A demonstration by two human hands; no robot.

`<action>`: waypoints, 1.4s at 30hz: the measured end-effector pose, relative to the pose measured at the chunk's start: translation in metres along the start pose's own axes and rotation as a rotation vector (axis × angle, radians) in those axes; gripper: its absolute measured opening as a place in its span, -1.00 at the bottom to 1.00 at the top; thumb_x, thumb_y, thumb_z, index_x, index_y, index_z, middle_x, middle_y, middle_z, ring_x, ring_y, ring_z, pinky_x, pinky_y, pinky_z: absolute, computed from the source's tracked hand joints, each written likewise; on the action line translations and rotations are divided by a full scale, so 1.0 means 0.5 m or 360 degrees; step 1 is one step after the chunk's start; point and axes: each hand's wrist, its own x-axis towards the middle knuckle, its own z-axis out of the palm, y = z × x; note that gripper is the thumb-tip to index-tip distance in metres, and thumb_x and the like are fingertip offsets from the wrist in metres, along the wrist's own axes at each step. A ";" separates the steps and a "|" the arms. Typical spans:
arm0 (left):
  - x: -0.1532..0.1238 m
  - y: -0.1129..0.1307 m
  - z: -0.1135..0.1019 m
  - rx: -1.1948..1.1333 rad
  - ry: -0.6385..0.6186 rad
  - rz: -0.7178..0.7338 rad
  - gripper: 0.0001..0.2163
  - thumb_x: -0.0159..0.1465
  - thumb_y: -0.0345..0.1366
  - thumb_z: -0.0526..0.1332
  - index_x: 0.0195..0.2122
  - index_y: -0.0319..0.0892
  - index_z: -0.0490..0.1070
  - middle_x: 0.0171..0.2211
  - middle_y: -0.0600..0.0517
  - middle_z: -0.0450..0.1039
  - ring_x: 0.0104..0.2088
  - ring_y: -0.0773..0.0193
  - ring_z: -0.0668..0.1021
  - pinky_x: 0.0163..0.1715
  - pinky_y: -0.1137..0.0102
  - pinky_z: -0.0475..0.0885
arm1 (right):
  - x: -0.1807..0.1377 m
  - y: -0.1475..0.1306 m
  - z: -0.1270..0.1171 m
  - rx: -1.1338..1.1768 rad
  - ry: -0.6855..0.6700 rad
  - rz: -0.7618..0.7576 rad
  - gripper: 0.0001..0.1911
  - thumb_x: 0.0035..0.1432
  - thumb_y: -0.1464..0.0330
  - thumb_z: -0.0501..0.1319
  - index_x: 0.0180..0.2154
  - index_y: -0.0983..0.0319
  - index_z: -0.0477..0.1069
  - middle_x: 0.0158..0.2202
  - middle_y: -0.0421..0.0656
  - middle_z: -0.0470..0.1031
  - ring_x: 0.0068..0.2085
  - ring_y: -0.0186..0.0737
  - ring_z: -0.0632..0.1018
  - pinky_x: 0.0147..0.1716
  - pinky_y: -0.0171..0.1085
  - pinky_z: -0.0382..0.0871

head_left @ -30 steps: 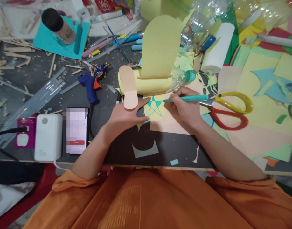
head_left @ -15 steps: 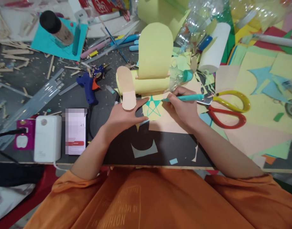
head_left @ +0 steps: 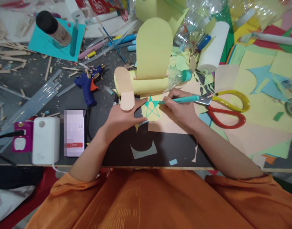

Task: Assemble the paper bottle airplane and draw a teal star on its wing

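Observation:
My right hand (head_left: 180,106) is closed around a teal marker (head_left: 185,99), its tip on a green five-pointed star (head_left: 151,105). The star is drawn on a yellow paper flap (head_left: 155,117), and its upper points are coloured in. With thumb and forefinger spread, my left hand (head_left: 123,117) lies flat at the flap's left edge. The flap joins a plastic bottle (head_left: 176,78) wrapped in yellow paper and lying on its side, green cap to the right. A rounded yellow paper wing (head_left: 154,47) extends behind the bottle. A peach paper strip (head_left: 126,86) with rounded ends lies over its left end, above my left hand.
Scissors (head_left: 228,108) with yellow and red handles lie right of my right hand. On the left are a blue glue gun (head_left: 87,87), a phone (head_left: 75,133) and a white power bank (head_left: 46,140). Paper sheets (head_left: 258,117) cover the right side. A white roll (head_left: 214,46) stands behind.
The marker tip has shifted slightly left and down within the star's upper right point. My left hand keeps its place at the flap. The view has shifted a little.

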 end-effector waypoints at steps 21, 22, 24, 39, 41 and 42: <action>-0.002 0.001 0.000 0.0004 -0.0028 -0.0021 -0.39 0.31 0.03 0.23 0.38 0.22 0.16 0.33 0.15 0.34 0.30 0.02 0.41 0.20 0.26 0.38 | -0.003 0.003 -0.001 0.0001 -0.0031 -0.0021 -0.71 0.02 0.46 0.18 -0.64 0.16 0.15 -0.63 -0.32 0.20 -0.51 -0.34 0.27 -0.44 -0.25 0.15; -0.002 0.001 0.000 0.0002 -0.0025 -0.0019 -0.39 0.31 0.03 0.23 0.38 0.23 0.16 0.33 0.15 0.34 0.30 0.02 0.41 0.20 0.26 0.38 | -0.003 0.004 -0.001 -0.0003 -0.0032 -0.0021 -0.71 0.02 0.46 0.18 -0.64 0.16 0.15 -0.63 -0.31 0.21 -0.50 -0.34 0.27 -0.44 -0.26 0.15; -0.002 0.000 0.001 -0.0005 -0.0016 -0.0010 -0.39 0.31 0.03 0.23 0.38 0.23 0.16 0.34 0.16 0.33 0.31 0.02 0.41 0.19 0.27 0.38 | -0.002 0.004 -0.001 -0.0012 -0.0040 -0.0033 -0.71 0.02 0.46 0.18 -0.64 0.16 0.15 -0.63 -0.31 0.22 -0.50 -0.33 0.26 -0.44 -0.26 0.15; 0.003 0.001 -0.007 0.0077 -0.0070 0.0022 -0.32 0.29 0.09 0.23 0.41 0.23 0.08 0.32 0.17 0.36 0.14 0.10 0.55 0.03 0.42 0.40 | 0.006 0.010 -0.005 0.0269 0.0049 -0.0092 -0.90 0.01 0.36 0.29 -0.50 0.16 0.41 -0.54 -0.29 0.41 -0.49 -0.33 0.39 -0.44 -0.28 0.30; 0.003 0.001 -0.008 0.0081 -0.0097 0.0031 -0.35 0.31 0.07 0.22 0.40 0.22 0.10 0.31 0.16 0.37 0.14 0.09 0.55 0.02 0.42 0.40 | 0.005 0.009 -0.007 0.0285 -0.0014 -0.0121 -0.95 -0.01 0.35 0.32 -0.46 0.15 0.47 -0.48 -0.26 0.49 -0.43 -0.30 0.46 -0.41 -0.27 0.36; 0.003 0.001 -0.008 0.0096 -0.0096 0.0037 -0.36 0.31 0.06 0.21 0.40 0.21 0.11 0.30 0.16 0.38 0.15 0.08 0.54 0.01 0.42 0.40 | 0.003 0.007 -0.008 0.0289 -0.0050 -0.0132 -0.96 -0.02 0.35 0.33 -0.44 0.15 0.50 -0.44 -0.24 0.52 -0.40 -0.28 0.49 -0.38 -0.26 0.38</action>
